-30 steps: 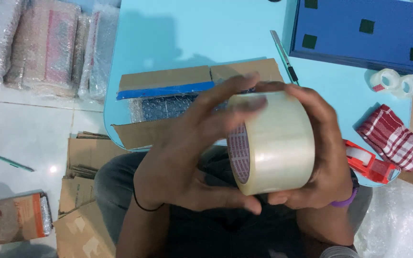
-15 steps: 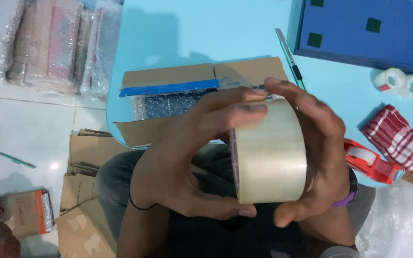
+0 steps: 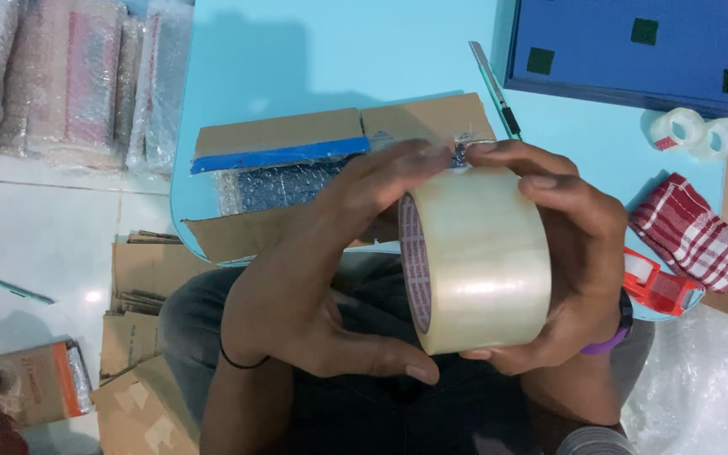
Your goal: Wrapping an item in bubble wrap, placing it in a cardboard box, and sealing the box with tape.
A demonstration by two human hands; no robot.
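A wide roll of clear packing tape (image 3: pixel 478 257) is held in front of my lap by both hands. My left hand (image 3: pixel 322 270) cups its near side, thumb under the roll and fingertips on its top edge. My right hand (image 3: pixel 579 253) wraps the far side, with its fingertips meeting the left ones at the top of the roll. Behind the roll, on the light blue table (image 3: pixel 339 59), lies an open cardboard box (image 3: pixel 330 139) with a blue tape strip and bubble wrap inside.
A dark blue board (image 3: pixel 634 46) lies at the back right, a cutter knife (image 3: pixel 492 76) beside it. Two small tape rolls (image 3: pixel 693 133), a red checked cloth (image 3: pixel 693 236) and a red tape dispenser (image 3: pixel 663 282) sit at right. Flat cardboard (image 3: pixel 141 278) and bubble-wrapped parcels (image 3: pixel 61 80) are on the floor at left.
The roll has turned in my hands and shifted a little right. My fingertips of both hands have come together on its top edge.
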